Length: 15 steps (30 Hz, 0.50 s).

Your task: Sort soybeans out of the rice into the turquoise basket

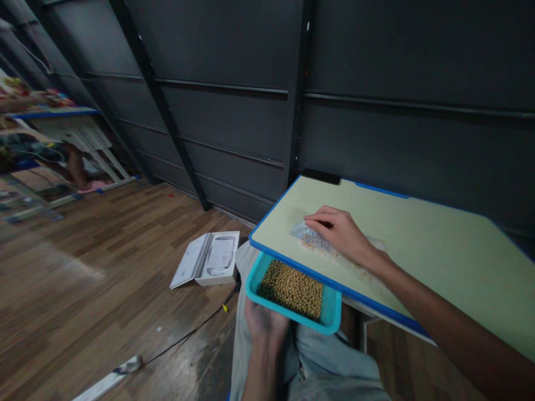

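My left hand (264,328) grips the near rim of a turquoise tray (332,317) filled with small tan beans (292,289). It holds the tray just below the front edge of a pale green desk (438,250) with a blue border. My right hand (340,231) rests on the desk top with its fingers curled over a clear plastic bag (307,236), with a few beans scattered beside it. My forearm stretches across the desk from the right.
My lap in grey trousers (317,362) is under the tray. An open white box (211,259) lies on the wooden floor to the left, with a dark cable (188,334) nearby. Dark wall panels (376,83) stand behind the desk. Another desk and a person's legs (77,167) appear far left.
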Available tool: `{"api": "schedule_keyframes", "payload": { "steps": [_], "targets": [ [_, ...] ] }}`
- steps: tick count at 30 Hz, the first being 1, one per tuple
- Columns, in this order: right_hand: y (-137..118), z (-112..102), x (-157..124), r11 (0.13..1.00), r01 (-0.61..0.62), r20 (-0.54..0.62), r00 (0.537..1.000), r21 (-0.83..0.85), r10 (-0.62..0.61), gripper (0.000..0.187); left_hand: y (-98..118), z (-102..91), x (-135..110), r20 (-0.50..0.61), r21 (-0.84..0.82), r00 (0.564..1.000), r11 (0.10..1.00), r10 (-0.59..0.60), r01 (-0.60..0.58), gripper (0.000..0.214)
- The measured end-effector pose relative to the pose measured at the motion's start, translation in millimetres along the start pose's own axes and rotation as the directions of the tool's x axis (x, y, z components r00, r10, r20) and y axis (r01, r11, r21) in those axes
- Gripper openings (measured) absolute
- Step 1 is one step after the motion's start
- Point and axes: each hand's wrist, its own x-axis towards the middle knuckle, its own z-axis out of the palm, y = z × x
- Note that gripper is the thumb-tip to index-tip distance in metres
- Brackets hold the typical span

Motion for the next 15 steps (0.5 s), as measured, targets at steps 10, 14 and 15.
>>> {"api": "schedule_keyframes", "payload": {
  "steps": [10,14,15],
  "targets": [
    [-8,3,-2,0.999,0.018,0.015,1.000,0.036,-0.018,0.017,0,7.4,-2,0.008,0.022,1.000,1.000,-0.010,0.010,0.040],
    [-12,4,-4,0.997,0.027,0.050,0.998,0.066,-0.030,0.017,0,12.5,-4,0.033,0.050,0.999,0.999,-0.001,-0.001,0.041],
    [-14,4,-4,0.997,0.030,0.054,0.998,0.071,-0.034,0.017,0,12.4,-4,0.036,0.051,0.999,0.999,-0.003,0.002,0.041]
  ]
}}
